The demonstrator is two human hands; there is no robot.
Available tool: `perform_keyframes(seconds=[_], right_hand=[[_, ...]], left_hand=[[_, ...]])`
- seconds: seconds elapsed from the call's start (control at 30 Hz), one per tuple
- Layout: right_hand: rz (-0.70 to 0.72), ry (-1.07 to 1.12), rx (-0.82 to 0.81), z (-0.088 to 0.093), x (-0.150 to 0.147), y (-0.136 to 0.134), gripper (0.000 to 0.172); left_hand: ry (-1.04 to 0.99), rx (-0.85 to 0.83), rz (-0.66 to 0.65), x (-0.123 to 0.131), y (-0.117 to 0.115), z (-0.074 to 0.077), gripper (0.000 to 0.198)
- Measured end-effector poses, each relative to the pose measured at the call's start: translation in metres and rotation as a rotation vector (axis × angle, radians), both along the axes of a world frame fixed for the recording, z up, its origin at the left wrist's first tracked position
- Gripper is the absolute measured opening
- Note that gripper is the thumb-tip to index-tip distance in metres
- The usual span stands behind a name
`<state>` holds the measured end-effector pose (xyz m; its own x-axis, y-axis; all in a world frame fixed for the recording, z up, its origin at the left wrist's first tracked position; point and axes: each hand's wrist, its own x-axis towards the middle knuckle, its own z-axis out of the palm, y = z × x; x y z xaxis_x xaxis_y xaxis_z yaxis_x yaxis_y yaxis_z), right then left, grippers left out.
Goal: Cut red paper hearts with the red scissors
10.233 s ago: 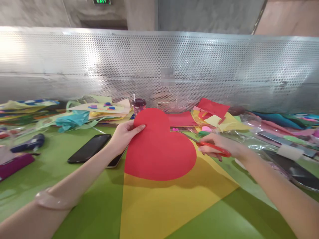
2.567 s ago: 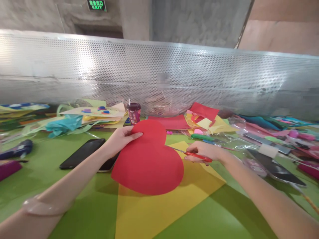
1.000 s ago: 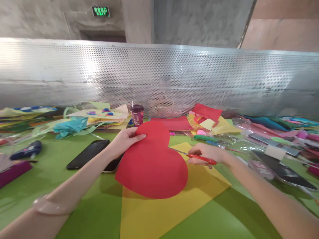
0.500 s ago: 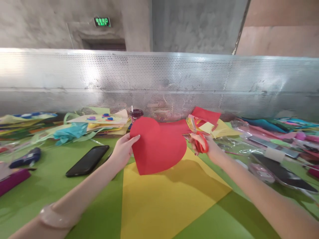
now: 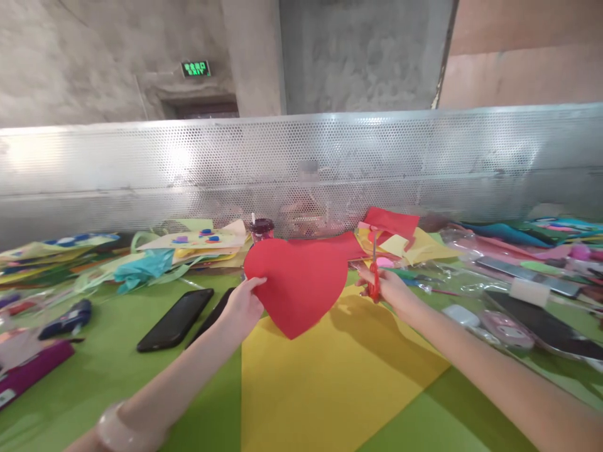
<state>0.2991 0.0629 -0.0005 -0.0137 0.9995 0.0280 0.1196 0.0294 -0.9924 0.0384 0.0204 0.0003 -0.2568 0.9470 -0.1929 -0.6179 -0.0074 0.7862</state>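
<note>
A red paper heart (image 5: 296, 285) is held up by its left edge in my left hand (image 5: 245, 304), with the thumb lying on its face and the point facing down. My right hand (image 5: 389, 289), to the right of the heart and apart from it, grips red-handled scissors (image 5: 374, 279) whose blades point upward. Below the heart lies a large yellow paper sheet (image 5: 320, 389) on the green table (image 5: 198, 402). More red paper (image 5: 346, 245) shows behind the heart's upper right edge.
Black phones (image 5: 176, 320) lie left of my left forearm. A dark-lidded cup (image 5: 262, 229) stands behind the heart. Coloured papers and a teal crumpled piece (image 5: 144, 270) are heaped at back left. On the right are a red sheet (image 5: 393, 221), plastic wrapping and a pink case (image 5: 507, 329).
The heart has turned so its point faces down and both lobes show. The scissors have swung from pointing left to upright, away from the paper. The view has tilted up slightly.
</note>
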Motion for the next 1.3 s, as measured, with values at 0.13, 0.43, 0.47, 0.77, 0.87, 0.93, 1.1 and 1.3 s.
perform_keyframes(seconds=[0.13, 0.43, 0.47, 0.77, 0.87, 0.93, 1.1, 1.3], right_hand=[[0.054, 0.035, 0.040, 0.000, -0.005, -0.007, 0.028], [0.234, -0.102, 0.190, 0.007, -0.005, -0.014, 0.035], [0.238, -0.132, 0.196, 0.007, -0.004, -0.013, 0.033], [0.322, -0.200, 0.192, 0.002, 0.007, -0.003, 0.029], [0.338, -0.215, 0.192, 0.002, 0.009, -0.003, 0.030], [0.333, -0.228, 0.190, 0.001, 0.009, -0.003, 0.030], [0.332, -0.228, 0.173, 0.000, 0.007, -0.004, 0.031], [0.326, -0.228, 0.177, 0.001, 0.008, -0.005, 0.030]], left_hand=[[-0.040, -0.028, -0.016, 0.000, 0.002, -0.003, 0.013], [-0.056, -0.006, 0.003, 0.002, 0.002, -0.003, 0.015], [-0.054, -0.004, 0.006, 0.002, 0.002, -0.004, 0.015], [-0.021, 0.001, 0.020, 0.001, 0.002, -0.004, 0.015], [-0.015, -0.011, 0.037, 0.003, 0.000, -0.002, 0.016], [-0.011, -0.021, 0.039, 0.003, 0.000, -0.002, 0.015], [-0.008, -0.021, 0.022, 0.002, 0.000, -0.002, 0.014], [-0.020, -0.005, 0.007, 0.001, 0.001, -0.003, 0.014]])
